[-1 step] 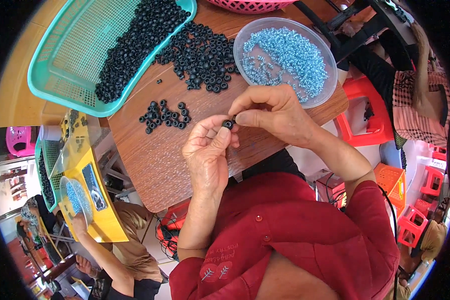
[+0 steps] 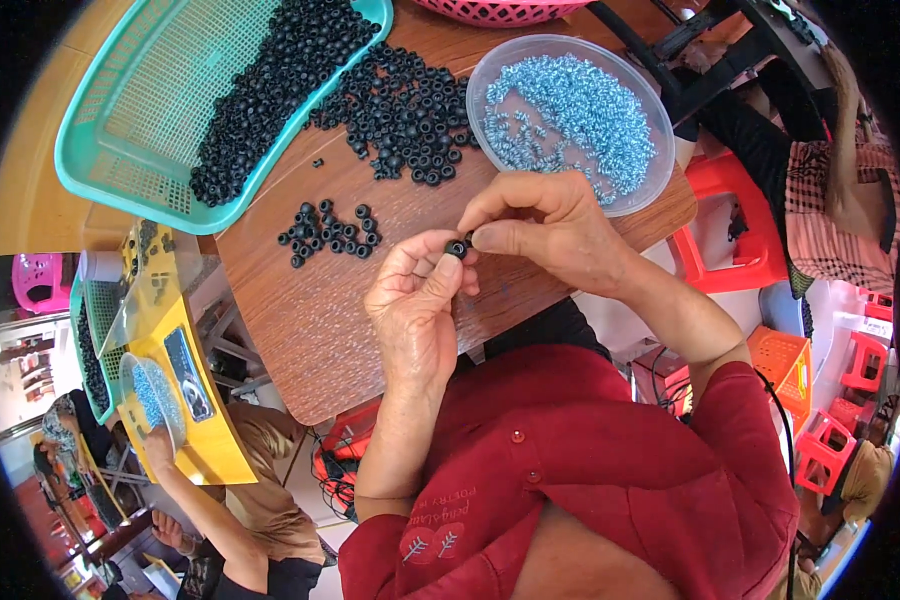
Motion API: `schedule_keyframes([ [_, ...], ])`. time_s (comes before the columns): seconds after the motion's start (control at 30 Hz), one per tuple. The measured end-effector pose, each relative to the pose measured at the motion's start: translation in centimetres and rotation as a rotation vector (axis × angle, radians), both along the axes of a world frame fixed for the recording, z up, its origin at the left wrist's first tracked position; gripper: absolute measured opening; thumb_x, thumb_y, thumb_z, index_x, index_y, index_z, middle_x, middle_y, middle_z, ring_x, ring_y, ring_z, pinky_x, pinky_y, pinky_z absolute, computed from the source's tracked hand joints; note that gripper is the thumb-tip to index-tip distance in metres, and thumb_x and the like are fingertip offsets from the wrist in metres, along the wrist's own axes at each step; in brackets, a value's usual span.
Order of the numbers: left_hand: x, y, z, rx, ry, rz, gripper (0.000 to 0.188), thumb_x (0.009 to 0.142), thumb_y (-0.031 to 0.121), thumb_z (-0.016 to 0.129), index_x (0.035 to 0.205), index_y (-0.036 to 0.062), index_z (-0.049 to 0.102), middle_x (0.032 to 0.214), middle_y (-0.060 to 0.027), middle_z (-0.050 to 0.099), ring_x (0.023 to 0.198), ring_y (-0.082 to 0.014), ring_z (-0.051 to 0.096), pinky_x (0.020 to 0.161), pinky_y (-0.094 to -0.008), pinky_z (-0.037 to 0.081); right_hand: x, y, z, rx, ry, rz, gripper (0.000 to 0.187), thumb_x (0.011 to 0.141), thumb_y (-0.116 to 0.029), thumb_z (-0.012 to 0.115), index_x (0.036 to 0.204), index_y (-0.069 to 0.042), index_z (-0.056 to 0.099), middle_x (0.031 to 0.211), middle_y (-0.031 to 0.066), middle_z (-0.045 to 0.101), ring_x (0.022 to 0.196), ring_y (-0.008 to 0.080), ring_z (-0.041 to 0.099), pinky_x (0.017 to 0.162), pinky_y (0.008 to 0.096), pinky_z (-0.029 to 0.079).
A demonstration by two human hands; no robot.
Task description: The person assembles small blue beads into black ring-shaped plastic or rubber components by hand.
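Note:
Over the near edge of the brown table, my left hand [image 2: 417,300] pinches a small black ring-shaped part [image 2: 456,248] between thumb and fingers, its round hole facing up. My right hand [image 2: 545,225] meets it from the right, thumb and forefinger pressed together at the part's edge. Whatever lies between those right fingertips is too small and covered to make out. Left of my hands, a small group of similar black parts [image 2: 330,230] lies on the table. Beyond it spreads a larger pile of them [image 2: 410,110]. A clear round bowl [image 2: 662,165] holds many tiny light-blue pieces [image 2: 580,105].
A turquoise mesh basket [image 2: 120,130] with more black parts stands far left. A pink basket [image 2: 510,8] sits at the far edge. Red stools [image 2: 735,240] stand to the right. At left, another person's arm [image 2: 205,510] reaches to a yellow table [image 2: 225,450] with a phone [image 2: 187,372].

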State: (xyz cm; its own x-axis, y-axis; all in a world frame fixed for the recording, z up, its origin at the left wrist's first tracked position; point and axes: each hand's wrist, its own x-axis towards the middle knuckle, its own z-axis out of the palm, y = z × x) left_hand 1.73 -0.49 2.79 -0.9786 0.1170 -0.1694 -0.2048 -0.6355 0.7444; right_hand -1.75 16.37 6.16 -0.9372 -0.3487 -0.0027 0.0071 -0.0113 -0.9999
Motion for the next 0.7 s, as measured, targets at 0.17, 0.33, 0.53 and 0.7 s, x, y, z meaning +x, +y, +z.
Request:
schedule_keyframes([
  [0.17,0.1,0.5,-0.3,-0.039,0.007,0.027,0.022,0.084,0.000,0.065,0.104,-0.0051,0.058,0.085,-0.0089,0.064,0.071,-0.0133,0.060,0.064,-0.0247,0.050,0.5,0.1,-0.3,-0.009,0.103,-0.033,0.013,0.078,0.003,0.067,0.090,0.000,0.068,0.084,0.0023,0.061,0.079,0.0080,0.056,0.069,0.0210,0.043],
  [0.33,0.3,1.0,0.2,-0.069,0.016,0.045,0.021,0.084,0.000,0.065,0.104,-0.0051,0.059,0.084,-0.0074,0.063,0.070,-0.0122,0.060,0.063,-0.0241,0.050,0.7,0.1,-0.7,0.016,0.163,-0.083,0.010,0.075,-0.001,0.067,0.085,-0.001,0.068,0.079,0.0039,0.062,0.074,0.0090,0.058,0.065,0.0229,0.046],
  [0.53,0.6,1.5,0.0,-0.089,0.017,0.047,0.022,0.084,0.001,0.065,0.104,-0.0051,0.059,0.085,-0.0075,0.063,0.071,-0.0115,0.059,0.063,-0.0229,0.050,1.1,0.2,-1.1,0.040,0.176,-0.122,0.010,0.074,0.001,0.068,0.084,-0.001,0.068,0.077,0.0043,0.061,0.074,0.0115,0.058,0.066,0.0242,0.045],
  [0.7,0.8,1.9,0.1,-0.108,0.008,0.052,0.023,0.085,0.001,0.064,0.107,-0.0053,0.060,0.087,-0.0086,0.064,0.071,-0.0116,0.059,0.063,-0.0228,0.050,1.2,0.0,-2.0,0.115,0.385,-0.175,0.009,0.071,0.002,0.069,0.079,-0.002,0.067,0.077,0.0057,0.060,0.075,0.0182,0.058,0.067,0.0290,0.045],
])
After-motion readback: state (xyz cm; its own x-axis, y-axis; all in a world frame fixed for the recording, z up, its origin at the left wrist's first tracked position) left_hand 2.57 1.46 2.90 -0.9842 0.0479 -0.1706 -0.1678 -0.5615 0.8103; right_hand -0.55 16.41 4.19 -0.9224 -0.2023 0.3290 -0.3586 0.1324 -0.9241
